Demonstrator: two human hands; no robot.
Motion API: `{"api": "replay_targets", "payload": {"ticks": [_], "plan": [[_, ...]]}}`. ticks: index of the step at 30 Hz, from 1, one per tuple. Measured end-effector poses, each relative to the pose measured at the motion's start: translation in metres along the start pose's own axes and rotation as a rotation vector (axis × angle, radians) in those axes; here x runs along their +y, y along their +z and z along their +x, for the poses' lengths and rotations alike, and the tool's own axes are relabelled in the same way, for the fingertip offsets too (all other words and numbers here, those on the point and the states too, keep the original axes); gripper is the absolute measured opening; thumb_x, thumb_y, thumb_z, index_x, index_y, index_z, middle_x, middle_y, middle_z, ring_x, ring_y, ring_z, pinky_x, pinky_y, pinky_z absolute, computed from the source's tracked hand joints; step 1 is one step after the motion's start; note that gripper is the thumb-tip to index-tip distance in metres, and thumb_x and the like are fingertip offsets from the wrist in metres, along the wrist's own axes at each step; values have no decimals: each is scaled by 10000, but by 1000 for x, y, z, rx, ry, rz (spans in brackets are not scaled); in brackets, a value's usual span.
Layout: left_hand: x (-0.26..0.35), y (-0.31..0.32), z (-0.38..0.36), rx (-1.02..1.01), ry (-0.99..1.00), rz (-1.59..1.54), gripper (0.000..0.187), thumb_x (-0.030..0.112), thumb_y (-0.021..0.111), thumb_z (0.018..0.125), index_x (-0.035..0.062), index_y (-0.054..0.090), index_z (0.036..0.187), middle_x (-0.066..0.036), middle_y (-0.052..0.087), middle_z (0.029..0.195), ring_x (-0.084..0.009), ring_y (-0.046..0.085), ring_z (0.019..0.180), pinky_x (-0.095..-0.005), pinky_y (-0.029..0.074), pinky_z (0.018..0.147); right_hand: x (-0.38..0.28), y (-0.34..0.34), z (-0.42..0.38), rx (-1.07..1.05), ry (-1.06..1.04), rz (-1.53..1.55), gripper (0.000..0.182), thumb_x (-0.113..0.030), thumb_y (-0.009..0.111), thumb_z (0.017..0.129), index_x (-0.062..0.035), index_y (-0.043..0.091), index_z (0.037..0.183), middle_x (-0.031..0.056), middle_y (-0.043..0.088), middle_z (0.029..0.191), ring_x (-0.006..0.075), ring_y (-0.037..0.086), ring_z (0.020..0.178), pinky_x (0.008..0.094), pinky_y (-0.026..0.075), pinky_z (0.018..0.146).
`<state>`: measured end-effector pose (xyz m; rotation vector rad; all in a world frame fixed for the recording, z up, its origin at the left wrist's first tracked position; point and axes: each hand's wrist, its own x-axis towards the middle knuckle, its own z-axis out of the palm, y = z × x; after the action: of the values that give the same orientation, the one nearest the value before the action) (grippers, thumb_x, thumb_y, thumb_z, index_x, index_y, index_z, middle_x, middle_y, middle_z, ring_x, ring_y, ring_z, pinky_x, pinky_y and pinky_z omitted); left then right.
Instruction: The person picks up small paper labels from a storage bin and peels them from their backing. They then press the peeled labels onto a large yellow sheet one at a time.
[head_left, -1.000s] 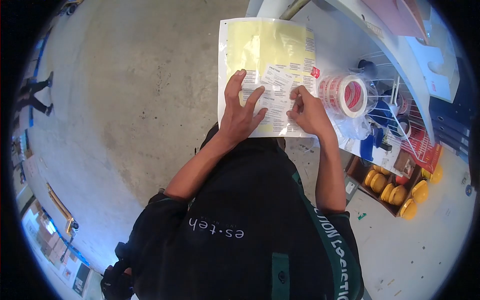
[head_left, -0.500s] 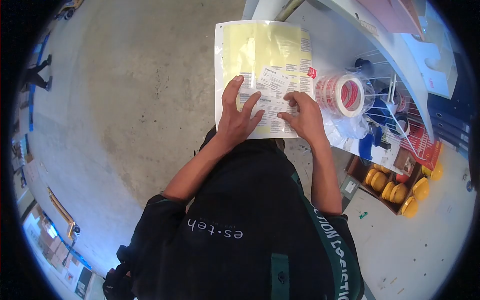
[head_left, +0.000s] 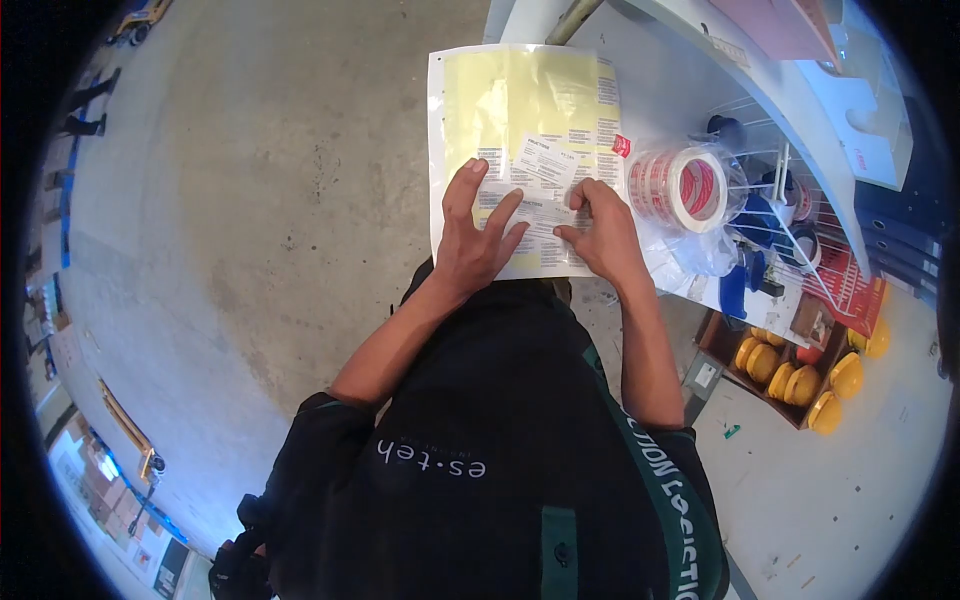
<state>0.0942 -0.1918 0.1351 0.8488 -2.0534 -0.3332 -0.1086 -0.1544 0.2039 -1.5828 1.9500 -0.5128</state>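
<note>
A yellow and white sheet (head_left: 540, 85) with rows of small printed text lies in front of my body, glossy as if under clear film. Two white printed labels are on it: an upper label (head_left: 547, 160) and a lower label (head_left: 545, 214) between my hands. My left hand (head_left: 477, 232) rests on the sheet's lower left part, fingers spread, fingertips beside the lower label. On the right, my right hand (head_left: 603, 232) has its thumb and index finger bent near the lower label's right end; whether they pinch it is unclear.
Right of the sheet are red and white tape rolls (head_left: 690, 190) in clear plastic, a small red sticker (head_left: 621, 146) and a white wire rack (head_left: 785, 170). Lower right, a box holds yellow rounded objects (head_left: 800, 383). Concrete floor (head_left: 300, 180) and a distant person's legs (head_left: 88, 108) are at left.
The distant person's legs have shifted slightly. My hands and the labels are almost where they were.
</note>
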Motion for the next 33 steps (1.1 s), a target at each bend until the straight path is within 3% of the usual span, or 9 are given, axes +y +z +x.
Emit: {"api": "replay_targets", "payload": {"ticks": [3, 9, 17, 21, 24, 26, 28, 31, 33], "plan": [[0, -1, 0, 7, 1, 5, 710, 129, 899, 682, 119, 536, 1292, -237, 268, 1496, -439, 348, 1377, -514, 452, 1029, -1, 2, -4, 32, -55, -38, 406, -36, 851, 662, -18, 537, 919, 139, 608, 857, 318, 609, 829, 397, 495, 768], [0, -2, 0, 26, -5, 23, 717, 145, 910, 675, 115, 540, 1288, -237, 271, 1496, -437, 347, 1377, -511, 448, 1035, -6, -3, -8, 32, 65, 185, 277, -40, 804, 766, -19, 596, 947, 101, 677, 812, 187, 630, 736, 336, 491, 718], [-4, -17, 9, 118, -68, 78, 747, 191, 936, 667, 85, 518, 1277, -243, 272, 1496, -437, 343, 1382, -497, 470, 1017, 13, -8, 6, 351, 65, 409, 151, -80, 723, 857, -8, 722, 990, 102, 747, 814, 136, 641, 708, 274, 500, 708], [-2, -26, 18, 180, -125, 51, 754, 167, 930, 673, 76, 490, 1278, -236, 244, 1515, -429, 355, 1374, -485, 497, 984, 14, -8, 23, 426, 47, 417, 146, -84, 713, 870, 0, 718, 990, 108, 746, 815, 135, 650, 720, 275, 503, 718], [1, -34, 29, 220, -131, 13, 720, 121, 896, 705, 75, 474, 1287, -229, 227, 1525, -415, 370, 1366, -473, 517, 961, 11, -5, 33, 387, 79, 307, 171, -91, 703, 869, 9, 708, 1008, 138, 730, 863, 200, 669, 737, 319, 518, 721], [5, -38, 32, 231, -120, 12, 703, 95, 873, 722, 72, 464, 1294, -227, 220, 1528, -403, 380, 1363, -464, 527, 949, 16, 2, 38, 448, -105, -59, 208, -104, 699, 861, 10, 698, 1035, 179, 700, 921, 287, 665, 761, 376, 524, 724], [12, -40, 33, 240, -321, -290, 647, 8, 790, 772, 64, 437, 1312, -205, 216, 1546, -367, 395, 1365, -444, 533, 964, 9, 4, 33, 422, -79, -17, 243, -113, 696, 851, 5, 690, 1063, 208, 674, 969, 352, 649, 790, 424, 522, 736], [24, -46, 41, 288, -573, -706, 629, -92, 710, 773, 21, 419, 1319, -205, 190, 1537, -309, 392, 1372, -391, 550, 948, -7, 5, 22, 411, -88, -16, 211, -111, 704, 848, 5, 702, 1025, 189, 689, 919, 315, 650, 755, 388, 515, 719], [27, -51, 43, 289, -635, -844, 606, -122, 660, 796, 40, 416, 1327, -184, 196, 1561, -320, 393, 1378, -420, 540, 986, -23, 2, 12, 283, -48, 261, 166, -116, 715, 867, -2, 716, 987, 128, 701, 845, 217, 628, 708, 323, 487, 676]]}}
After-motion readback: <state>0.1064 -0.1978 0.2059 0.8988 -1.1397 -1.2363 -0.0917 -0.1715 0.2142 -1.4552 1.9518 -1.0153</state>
